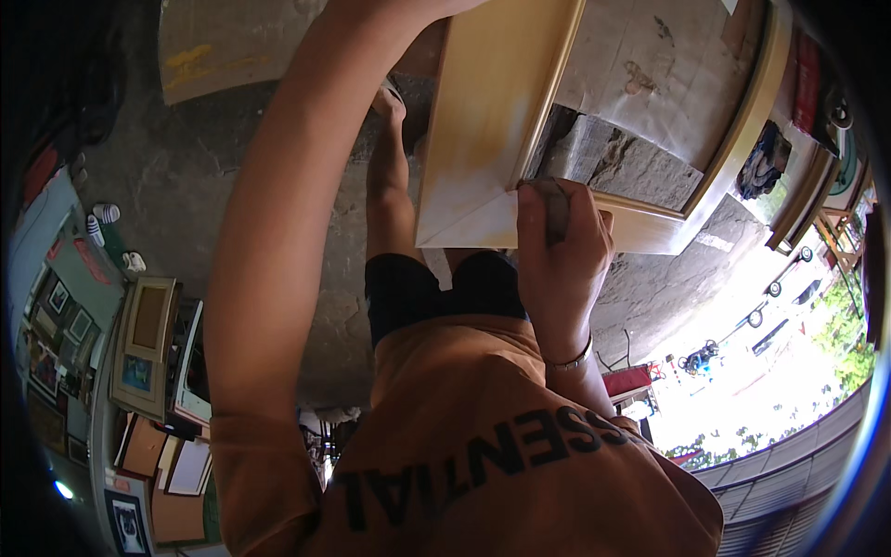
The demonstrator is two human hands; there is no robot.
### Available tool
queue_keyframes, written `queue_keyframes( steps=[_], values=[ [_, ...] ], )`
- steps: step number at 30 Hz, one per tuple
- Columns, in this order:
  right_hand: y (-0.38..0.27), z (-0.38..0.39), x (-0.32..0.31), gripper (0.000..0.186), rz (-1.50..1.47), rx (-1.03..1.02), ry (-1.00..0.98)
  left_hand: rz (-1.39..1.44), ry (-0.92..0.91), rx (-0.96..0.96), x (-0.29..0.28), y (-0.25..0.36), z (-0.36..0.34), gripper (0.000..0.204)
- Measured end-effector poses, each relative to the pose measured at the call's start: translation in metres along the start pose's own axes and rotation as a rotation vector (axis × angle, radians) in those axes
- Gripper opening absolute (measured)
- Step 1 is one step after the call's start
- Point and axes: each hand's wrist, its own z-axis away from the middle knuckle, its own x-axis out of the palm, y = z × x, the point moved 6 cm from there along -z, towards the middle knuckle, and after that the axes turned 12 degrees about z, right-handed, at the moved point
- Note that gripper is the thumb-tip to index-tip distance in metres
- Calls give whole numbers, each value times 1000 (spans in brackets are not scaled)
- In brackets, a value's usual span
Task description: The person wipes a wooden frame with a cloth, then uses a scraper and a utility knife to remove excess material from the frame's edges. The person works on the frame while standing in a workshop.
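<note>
A large pale wooden frame with a moulded inner edge lies in front of me, its mitred near-left corner closest to my body. The wood around that corner has a whitish, dusty look. At the corner's inner edge, my right hand is closed, with a small grey folded piece, like sandpaper, between thumb and fingers. Its fingertips touch the frame's moulding. My left arm reaches far forward across the left side. Only the wrist side of my left hand shows at the top edge, beside the frame; its fingers are out of sight.
Through the frame's opening shows a worn grey-brown surface. Stained board lies at the far left. Smaller picture frames stand at the left, near slippers on the floor. Dark cloth lies at the right.
</note>
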Motion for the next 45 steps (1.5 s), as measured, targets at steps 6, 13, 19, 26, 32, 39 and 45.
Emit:
queue_keyframes(
  steps=[6,13,19,26,32,39,45],
  values=[
    [1,-4,4,17,-48,-3,38,-29,-29,-23,-3,6,-4,31],
    [1,-7,1,18,-46,33,37,-16,-67,-61,-6,7,-5,30],
    [0,-9,1,18,-50,-52,101,-4,0,14,-6,0,-2,31],
    [52,-23,-25,17,-711,305,223,47,-295,179,-10,35,19,27],
    [94,-15,-27,30,-1011,195,-6,49,-736,39,-38,114,133,42],
    [115,-6,-43,26,-596,-34,19,-86,-620,37,-41,101,112,40],
    [89,-22,-41,10,-644,11,-17,59,-749,116,-37,106,96,38]
  ],
)
